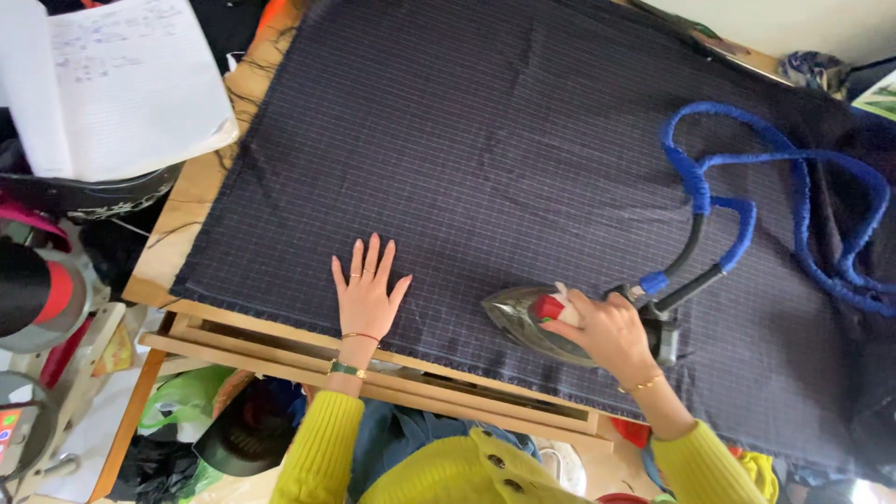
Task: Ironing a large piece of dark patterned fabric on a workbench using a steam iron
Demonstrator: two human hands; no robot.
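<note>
At the bottom of the frame two yellow knitted sleeves (322, 448) reach up from the lower edge. Just above them runs the wooden front edge of the bench (280, 343), crossing the lower middle of the frame at a slant.

The left hand (367, 291) lies flat and released, fingers spread, palm down on the dark checked cloth (485, 149), close to the cloth's near hem in the lower centre. Rings sit on its fingers and bangles on the wrist.

To its right, in the lower right centre, the right hand (607, 329) is clenched around the handle of an iron (541, 322). The iron rests on the cloth with its metal point aimed at the left hand, the two apart with bare cloth between them.

From the iron's rear a black hose rises into a blue wrapped cord (747, 177), which loops across the cloth at the right of the frame and lies on the surface there.

The cloth covers nearly the whole bench to the top edge.

In the upper left corner an open notebook (112, 84) with lined pages sits beyond the cloth's edge. Below it, at the left edge, stand large spools of thread (33, 289), dark and red.
</note>
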